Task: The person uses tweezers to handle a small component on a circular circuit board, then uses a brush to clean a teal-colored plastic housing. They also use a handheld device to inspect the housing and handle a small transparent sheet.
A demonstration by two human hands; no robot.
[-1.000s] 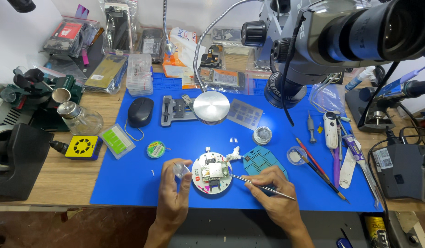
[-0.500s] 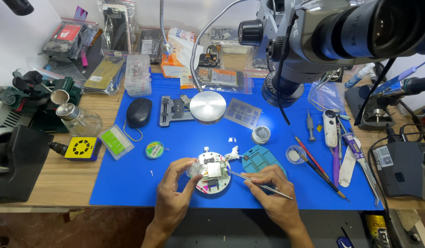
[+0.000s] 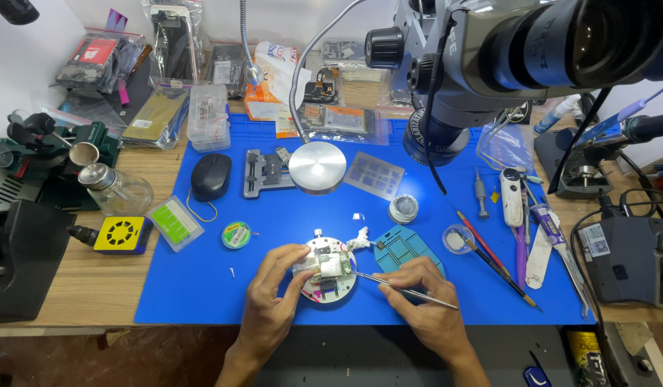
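A round white fixture (image 3: 330, 275) with a small circuit board clamped on it rests on the blue mat (image 3: 202, 287) near the front edge. My left hand (image 3: 274, 297) grips the fixture's left side with thumb and fingers. My right hand (image 3: 421, 304) holds thin metal tweezers (image 3: 403, 288) whose tips touch the board's right edge. A teal board holder (image 3: 406, 247) lies just right of the fixture, beside a bit of white wadding (image 3: 358, 240).
A microscope (image 3: 489, 64) overhangs the back right. On the mat lie a black mouse (image 3: 211, 176), a round metal disc (image 3: 317, 166), a solder wick spool (image 3: 236, 234), small jars and hand tools (image 3: 503, 265). Soldering gear (image 3: 625, 251) stands right; a glass bottle (image 3: 120, 190) left.
My left hand has shifted from beside the fixture onto its left edge. The tweezers tips have moved in to the board. The view has drifted slightly.
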